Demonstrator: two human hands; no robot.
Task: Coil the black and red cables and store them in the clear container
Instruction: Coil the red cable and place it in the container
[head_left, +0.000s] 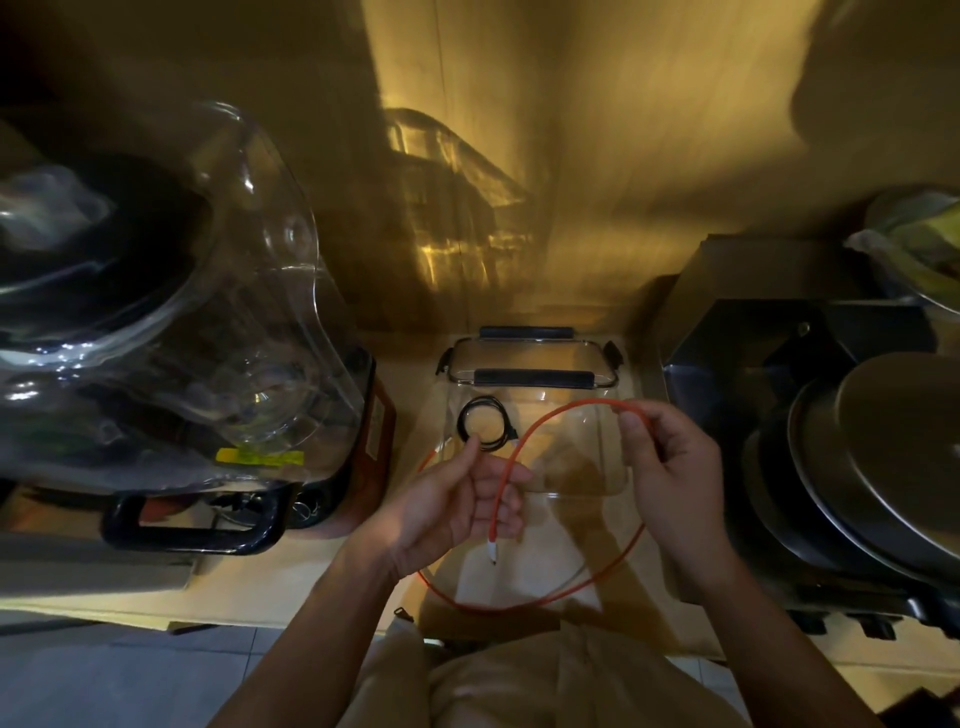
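While I look down over the tabletop, my two bare hands meet above a clear container that sits in the middle. My left hand is palm up with its fingers loosely curled, and the red cable lies across those fingers, its white plug end hanging just below them. My right hand pinches the same cable near the top of its arc. From there the cable sweeps round in one big loop that dips toward my body and comes back up behind the left hand. A black cable, already coiled small, lies inside the container at its far left corner. Beyond the container stands its lid with black clips. A blender stands at left, stacked pans at right.
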